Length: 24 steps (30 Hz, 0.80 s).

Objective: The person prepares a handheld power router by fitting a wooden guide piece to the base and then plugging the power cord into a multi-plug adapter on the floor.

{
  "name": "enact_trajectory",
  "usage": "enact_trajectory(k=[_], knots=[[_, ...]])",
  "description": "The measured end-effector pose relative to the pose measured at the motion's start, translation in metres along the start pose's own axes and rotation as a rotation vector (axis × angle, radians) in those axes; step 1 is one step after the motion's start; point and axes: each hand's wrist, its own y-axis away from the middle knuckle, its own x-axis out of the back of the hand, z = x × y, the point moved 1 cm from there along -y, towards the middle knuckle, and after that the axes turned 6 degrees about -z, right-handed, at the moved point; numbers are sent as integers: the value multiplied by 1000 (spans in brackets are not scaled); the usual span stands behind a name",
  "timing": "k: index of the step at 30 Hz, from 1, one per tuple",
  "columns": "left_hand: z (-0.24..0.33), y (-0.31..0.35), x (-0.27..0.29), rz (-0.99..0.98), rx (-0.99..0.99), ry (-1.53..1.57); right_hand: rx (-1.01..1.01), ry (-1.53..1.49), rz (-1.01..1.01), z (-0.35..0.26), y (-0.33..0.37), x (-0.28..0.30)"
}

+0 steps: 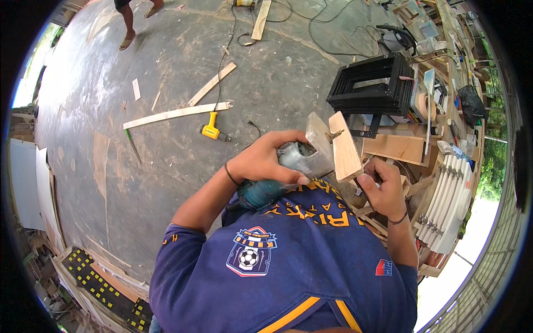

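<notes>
In front of my torso, my left hand (265, 158) grips a handheld trim router with a teal motor body (261, 194) and a clear plastic base (317, 136). The router lies on its side, its bit (335, 135) pointing right from the base. Beside the base stands a short pale wooden board (346, 149), with the bit at its near face; whether it cuts into the wood I cannot tell. My right hand (384, 186) is closed at the board's lower end, fingers curled and thumb pressed in. Part of its grip is hidden.
A yellow corded power tool (210, 131) lies on the concrete floor near long wooden strips (177, 115) and trailing cables. To the right are stacked black frames (371, 83), a cluttered bench and bundled white slats (444, 194). Another person's legs (127, 25) show at far left.
</notes>
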Motion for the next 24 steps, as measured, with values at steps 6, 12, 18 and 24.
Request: enact_trajectory(k=[6, 12, 18, 24], knots=[[3, 1, -1, -22, 28, 22, -20, -8, -18, 3, 0, 0], [14, 4, -7, -22, -143, -167, 21, 0, -20, 5, 4, 1], [16, 4, -9, -12, -224, -225, 25, -22, -39, 6, 7, 2], [16, 2, -8, -24, -265, -232, 17, -31, -36, 5, 8, 2]])
